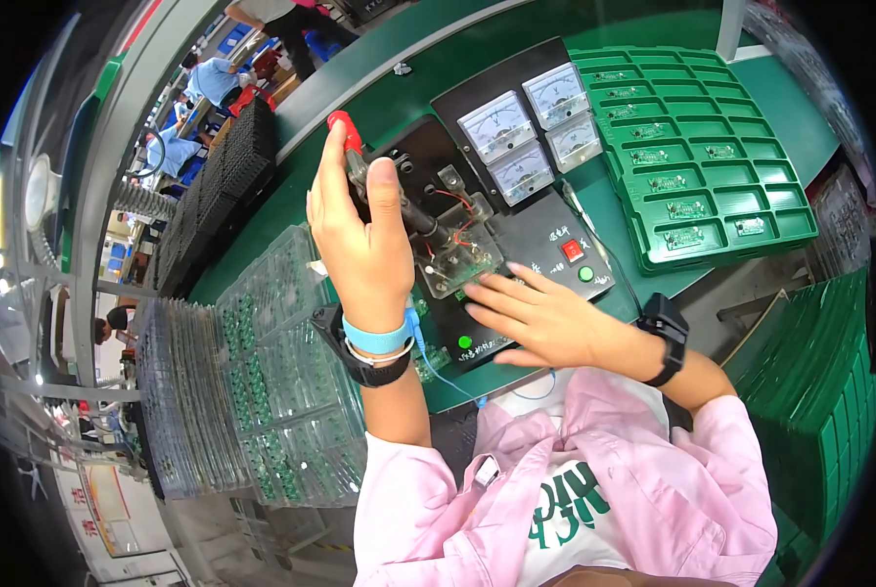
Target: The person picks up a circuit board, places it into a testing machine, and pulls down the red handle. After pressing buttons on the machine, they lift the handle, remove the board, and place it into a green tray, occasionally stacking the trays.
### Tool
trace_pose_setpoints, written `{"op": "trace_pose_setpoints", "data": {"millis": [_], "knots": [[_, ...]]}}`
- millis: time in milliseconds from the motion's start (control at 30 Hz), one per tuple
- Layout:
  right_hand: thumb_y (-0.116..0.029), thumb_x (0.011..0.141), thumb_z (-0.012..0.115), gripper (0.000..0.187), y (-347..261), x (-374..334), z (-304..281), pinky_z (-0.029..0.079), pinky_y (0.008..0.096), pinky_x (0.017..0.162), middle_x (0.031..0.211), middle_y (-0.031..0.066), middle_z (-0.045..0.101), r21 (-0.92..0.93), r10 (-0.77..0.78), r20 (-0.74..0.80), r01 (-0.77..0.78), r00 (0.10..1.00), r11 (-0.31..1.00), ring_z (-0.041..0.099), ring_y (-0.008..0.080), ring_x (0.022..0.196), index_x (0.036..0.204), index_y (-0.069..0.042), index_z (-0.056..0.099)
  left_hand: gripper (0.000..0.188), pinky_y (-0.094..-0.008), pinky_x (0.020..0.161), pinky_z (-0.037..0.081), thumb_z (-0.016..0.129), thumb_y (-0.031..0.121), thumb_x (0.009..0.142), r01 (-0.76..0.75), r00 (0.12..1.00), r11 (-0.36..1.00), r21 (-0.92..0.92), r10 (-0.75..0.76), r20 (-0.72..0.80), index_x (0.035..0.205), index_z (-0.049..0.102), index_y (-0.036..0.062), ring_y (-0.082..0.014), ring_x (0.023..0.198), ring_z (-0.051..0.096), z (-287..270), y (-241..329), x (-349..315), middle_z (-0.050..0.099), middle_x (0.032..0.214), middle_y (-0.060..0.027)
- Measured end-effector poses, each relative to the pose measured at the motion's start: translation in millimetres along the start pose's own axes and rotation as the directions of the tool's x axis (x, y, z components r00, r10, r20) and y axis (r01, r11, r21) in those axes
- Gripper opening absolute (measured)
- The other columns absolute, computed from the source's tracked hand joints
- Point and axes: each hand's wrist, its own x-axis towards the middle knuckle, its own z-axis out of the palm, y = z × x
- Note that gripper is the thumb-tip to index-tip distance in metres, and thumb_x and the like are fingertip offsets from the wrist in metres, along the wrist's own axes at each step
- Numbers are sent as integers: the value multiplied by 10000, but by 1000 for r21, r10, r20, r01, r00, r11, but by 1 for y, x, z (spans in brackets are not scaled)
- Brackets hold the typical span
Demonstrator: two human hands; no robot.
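Observation:
My left hand [361,245] is raised at a toggle press, its fingers and thumb stretched out and apart. The press's red-tipped lever [344,129] shows between thumb and forefinger; whether the palm bears on it is hidden. My right hand [545,318] lies open, fingertips at the front edge of a clear plastic fixture [462,266] under the press. A bit of green circuit board shows beside those fingertips, mostly hidden. The fixture sits on a black test box [545,235] with a red switch [573,250] and green buttons [585,275].
Analogue meters [497,125] stand behind the box. At right, a green compartment tray [668,181] holds several small boards; more green trays [800,391] are stacked below it. Clear trays of boards [276,362] stand at left, near black trays [218,176]. A blue cord [438,374] runs from my left wrist.

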Motion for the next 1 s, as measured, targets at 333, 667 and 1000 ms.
{"op": "trace_pose_setpoints", "data": {"millis": [333, 667, 1000], "knots": [[-540, 851, 597, 693, -17, 15, 23, 294, 531, 1083, 1384, 169, 479, -175, 266, 19, -258, 964, 950, 424, 327, 1308, 1283, -4, 513, 471, -387, 907, 410, 544, 325, 963, 146, 982, 989, -12, -143, 120, 1307, 537, 3, -291, 995, 566, -15, -1, 5, 661, 1044, -169], [-235, 786, 732, 330, -28, -27, -32, 438, 483, 969, 1081, 112, 667, 110, 187, -130, -173, 974, 979, 624, 296, 1022, 1033, -40, 632, 737, -535, 1041, 366, 716, 479, 772, -375, 900, 897, -232, 413, 142, 1281, 529, -20, -444, 1231, 487, -17, 2, -85, 523, 1308, -225], [-186, 724, 751, 498, -13, -46, -15, 420, 477, 988, 1266, 88, 597, -255, 121, -339, -215, 933, 943, 544, 270, 1180, 1182, -75, 592, 621, -555, 1066, 305, 623, 344, 861, 45, 993, 999, 23, -47, 107, 1342, 450, -8, -455, 1287, 399, -10, -36, -172, 448, 1384, -231]]}}
